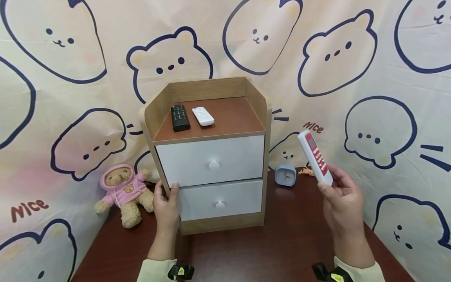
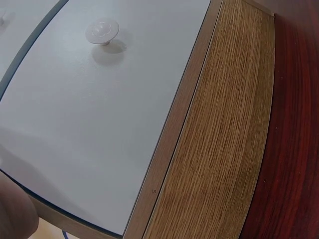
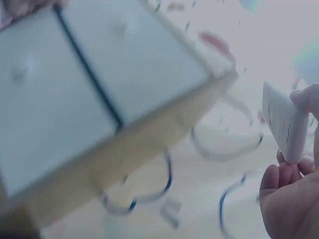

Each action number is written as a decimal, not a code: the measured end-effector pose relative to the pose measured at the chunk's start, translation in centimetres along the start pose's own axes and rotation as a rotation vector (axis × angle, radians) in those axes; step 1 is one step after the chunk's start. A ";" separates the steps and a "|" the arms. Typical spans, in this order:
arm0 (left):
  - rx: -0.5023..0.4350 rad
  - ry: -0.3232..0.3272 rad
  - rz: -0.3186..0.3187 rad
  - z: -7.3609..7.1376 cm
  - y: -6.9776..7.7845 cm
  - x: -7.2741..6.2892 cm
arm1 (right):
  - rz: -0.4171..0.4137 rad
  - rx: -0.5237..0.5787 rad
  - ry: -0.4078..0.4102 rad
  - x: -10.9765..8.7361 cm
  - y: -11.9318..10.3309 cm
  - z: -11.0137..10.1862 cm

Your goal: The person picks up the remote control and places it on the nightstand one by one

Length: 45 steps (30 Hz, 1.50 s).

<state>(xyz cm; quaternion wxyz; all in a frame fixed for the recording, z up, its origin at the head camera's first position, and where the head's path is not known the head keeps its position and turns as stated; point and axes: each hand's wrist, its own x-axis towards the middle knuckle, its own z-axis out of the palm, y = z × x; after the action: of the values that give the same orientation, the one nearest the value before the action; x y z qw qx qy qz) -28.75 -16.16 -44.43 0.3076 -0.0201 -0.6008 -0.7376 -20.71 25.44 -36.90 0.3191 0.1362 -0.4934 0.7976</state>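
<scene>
My left hand [image 1: 166, 213] grips the left edge of a small two-drawer cabinet [image 1: 222, 228], its thumb on the front and its fingers at the side. Both white drawers are closed, each with a round white knob; the left wrist view has one knob [image 2: 102, 32] close up. Raised to the right of the cabinet, my right hand [image 1: 343, 199] holds a white remote control [image 1: 320, 164] with a red keypad between thumb and fingers. On the cabinet's brown top lie a black remote [image 1: 180, 118] and a smaller white remote [image 1: 203, 116], side by side.
A teddy bear [image 1: 127, 194] in a pink hoodie sits left of the cabinet. A small blue clock [image 1: 285, 175] stands to its right, with a little orange-brown object [image 1: 305, 171] behind. Cartoon-printed fabric [image 1: 380, 86] hangs around the dark red-brown table [image 1: 246, 254].
</scene>
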 end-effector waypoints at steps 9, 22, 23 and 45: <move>-0.006 0.010 0.005 0.0 0.2 0.0 | -0.125 -0.010 -0.123 0.7 -3.0 8.1; -0.003 0.020 -0.011 0.2 0.3 0.1 | -0.280 -0.786 -0.065 2.0 -2.0 18.5; 0.000 0.020 -0.012 0.2 0.3 0.1 | -0.290 -0.808 -0.073 2.3 -1.8 19.3; 0.044 0.035 -0.016 0.2 0.2 -0.3 | -0.187 -1.338 -0.211 8.2 1.6 24.9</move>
<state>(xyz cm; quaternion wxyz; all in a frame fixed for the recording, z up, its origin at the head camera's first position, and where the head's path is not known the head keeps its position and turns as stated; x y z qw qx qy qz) -28.44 -15.83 -44.31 0.3124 0.0047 -0.6114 -0.7270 -30.38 6.24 -21.76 0.3522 0.0288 -0.8949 0.2725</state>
